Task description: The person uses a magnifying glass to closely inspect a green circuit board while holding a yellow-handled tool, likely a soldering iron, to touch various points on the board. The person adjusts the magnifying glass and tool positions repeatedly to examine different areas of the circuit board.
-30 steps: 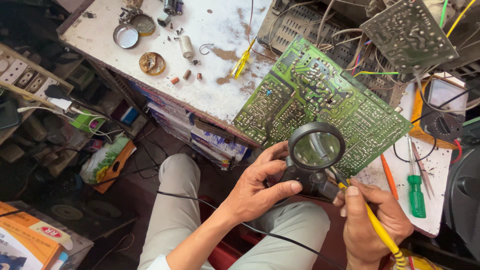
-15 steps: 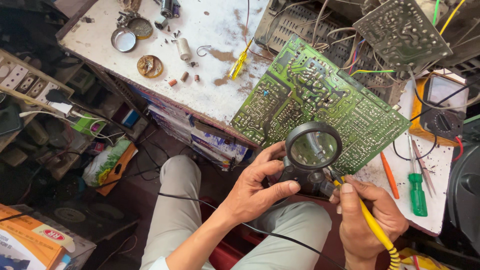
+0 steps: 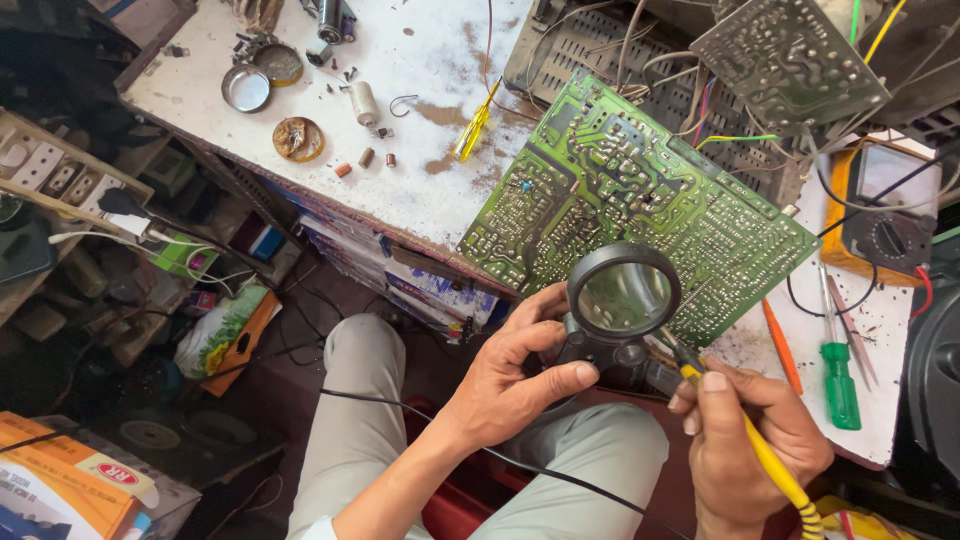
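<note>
A green circuit board [image 3: 620, 190] lies tilted on the edge of a white workbench [image 3: 420, 90], solder side up. My left hand [image 3: 510, 375] grips the black handle of a round magnifying glass [image 3: 622, 297], which hovers over the board's near edge. My right hand [image 3: 745, 440] holds a yellow-handled soldering iron [image 3: 760, 450], its tip hidden behind the magnifier's base close to the board. A black cable runs across my lap.
On the bench: small tins [image 3: 245, 88], a yellow screwdriver [image 3: 476, 125], loose components. To the right lie a green screwdriver [image 3: 838, 375], an orange tool [image 3: 780, 345], tweezers and a yellow multimeter [image 3: 885, 225]. A second grey circuit board [image 3: 790, 60] sits behind. A power strip [image 3: 60, 180] is on the left.
Both hands with the magnifying glass and the iron stay almost in place over the board's near edge; the view shifted slightly.
</note>
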